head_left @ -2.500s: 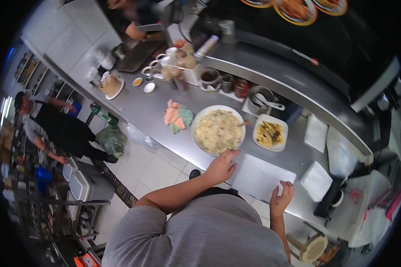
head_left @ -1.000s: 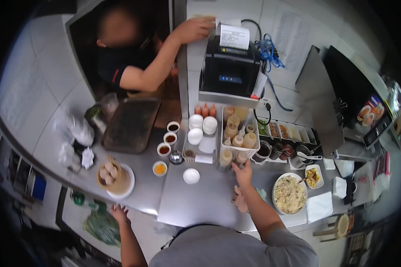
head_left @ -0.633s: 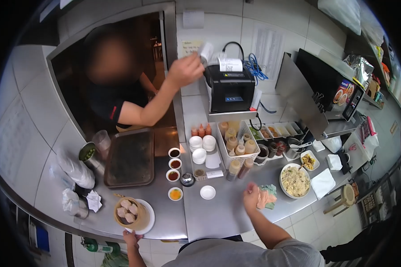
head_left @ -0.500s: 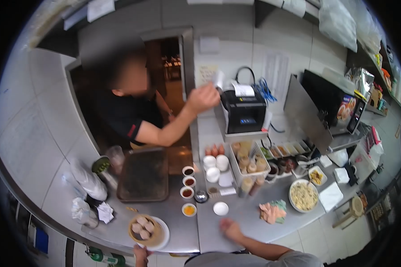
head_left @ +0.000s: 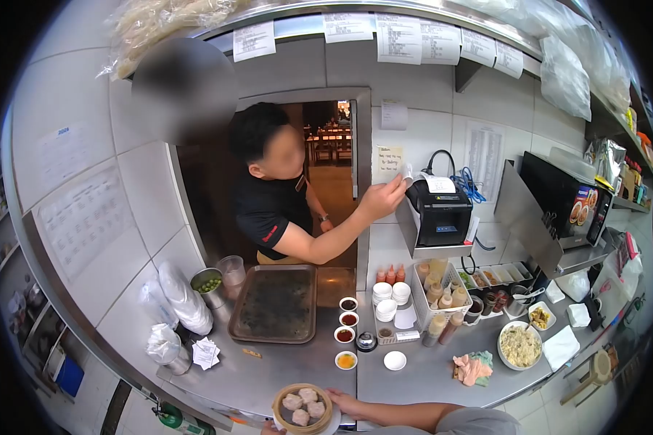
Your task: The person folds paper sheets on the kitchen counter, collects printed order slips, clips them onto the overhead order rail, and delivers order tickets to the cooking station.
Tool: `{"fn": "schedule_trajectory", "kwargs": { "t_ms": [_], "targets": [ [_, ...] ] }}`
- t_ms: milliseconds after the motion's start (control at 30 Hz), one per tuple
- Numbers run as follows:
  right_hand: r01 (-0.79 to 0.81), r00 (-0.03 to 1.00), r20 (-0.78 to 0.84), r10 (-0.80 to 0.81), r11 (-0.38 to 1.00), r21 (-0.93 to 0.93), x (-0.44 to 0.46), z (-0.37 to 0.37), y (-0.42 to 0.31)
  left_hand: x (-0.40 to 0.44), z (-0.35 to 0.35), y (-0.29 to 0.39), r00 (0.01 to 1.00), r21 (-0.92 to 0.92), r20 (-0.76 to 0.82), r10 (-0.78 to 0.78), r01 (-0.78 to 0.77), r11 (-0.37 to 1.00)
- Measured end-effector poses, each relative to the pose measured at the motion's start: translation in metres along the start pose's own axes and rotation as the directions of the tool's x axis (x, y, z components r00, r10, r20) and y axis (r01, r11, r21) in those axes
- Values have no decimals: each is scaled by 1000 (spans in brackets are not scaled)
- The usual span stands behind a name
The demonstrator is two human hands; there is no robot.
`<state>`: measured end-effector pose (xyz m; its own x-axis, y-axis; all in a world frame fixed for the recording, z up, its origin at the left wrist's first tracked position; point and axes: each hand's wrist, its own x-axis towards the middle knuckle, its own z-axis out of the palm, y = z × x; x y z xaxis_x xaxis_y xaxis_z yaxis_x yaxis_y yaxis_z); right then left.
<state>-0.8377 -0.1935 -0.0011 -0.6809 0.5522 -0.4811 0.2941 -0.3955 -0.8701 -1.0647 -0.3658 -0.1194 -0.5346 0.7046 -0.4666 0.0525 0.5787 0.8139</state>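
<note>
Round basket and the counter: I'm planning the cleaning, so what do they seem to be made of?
Round basket: probably bamboo or thin wood, matte, judging by its tan rim. Counter: most likely stainless steel, satin finish, since its grey surface gives soft reflections.

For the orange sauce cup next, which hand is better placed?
Probably the right hand: it is nearer the orange sauce cup, while the left hand is farther, across the bamboo steamer.

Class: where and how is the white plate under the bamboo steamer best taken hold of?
Grip the white plate by opposite parts of its rim, probably left hand and right hand low from either side: the round rim juts past the bamboo steamer, whose open top bares four dumplings, so level support seems safest.
</note>
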Motion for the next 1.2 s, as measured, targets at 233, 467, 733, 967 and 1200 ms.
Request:
{"fn": "schedule_trajectory", "kwargs": {
  "t_ms": [233,467,733,967,1200],
  "targets": [
    [-4,983,-178,50,968,251,-83,-67,4,-43,63,80,961,-142,220,169,-140,980],
    [363,894,-237,-380,925,-113,-107,-170,95,-56,167,114,907,0,407,106,-117,993],
    [257,617,-675,-403,915,-312,-153,-259,69,-65,203,133,939,-153,342,-28,85,985],
    [559,433,-850,-299,829,-7,-167,-298,9,-85,63,343,591,141,-296,750,-750,647],
    [711,320,-814,-485,691,-131,-187,-249,-95,-184,-55,681,-535,811,-105,839,-534,-239]
  ]
}}
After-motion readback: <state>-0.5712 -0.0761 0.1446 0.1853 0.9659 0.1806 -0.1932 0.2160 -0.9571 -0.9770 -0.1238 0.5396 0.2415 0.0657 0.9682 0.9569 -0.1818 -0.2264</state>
